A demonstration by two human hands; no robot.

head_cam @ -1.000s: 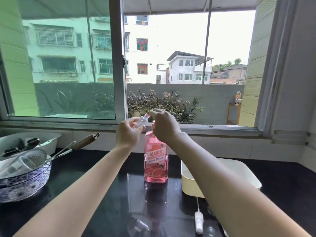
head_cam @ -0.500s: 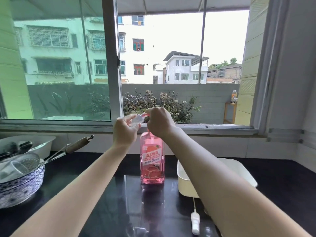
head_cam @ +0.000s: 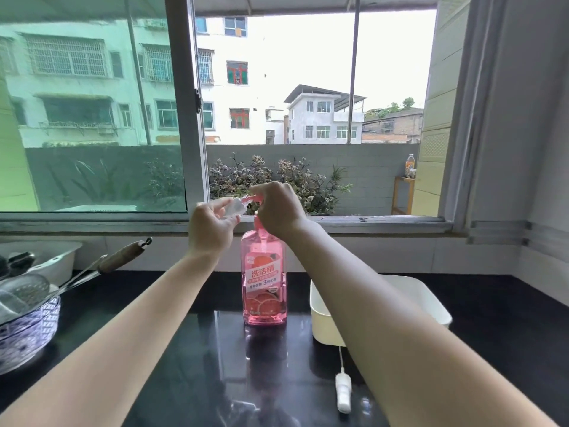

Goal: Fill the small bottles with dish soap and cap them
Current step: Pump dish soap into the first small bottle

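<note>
Beyond the wide window [head_cam: 277, 103] I see pale apartment blocks, a grey wall and shrubs; its left pane is tinted green. Below the sill runs the black glossy counter [head_cam: 184, 365], which carries everything else.

My two bare forearms reach in from the bottom corners and meet over the middle. At far left sits a blue patterned bowl [head_cam: 27, 328] holding a strainer, with a wooden-handled utensil [head_cam: 120, 257] sticking out toward the window. To the right of centre lies a white tray [head_cam: 431, 306], partly hidden by my right arm.

Standing upright at the centre of the counter is the pink soap bottle [head_cam: 264, 288], with a white and orange label. My right hand [head_cam: 277, 208] sits on top of its pump head, fingers curled down over it, so that grip is closed on the pump [head_cam: 258, 198].

My left hand [head_cam: 209, 223] holds the small bottle [head_cam: 235, 206], clear and tilted, pinched between thumb and fingers. Its open neck points at the pump spout and is just beside it; I cannot tell whether they touch.

Near the front edge, just in front of the tray, lies a small white spray cap [head_cam: 343, 392] with its thin tube, on its side and apart from both hands.
</note>
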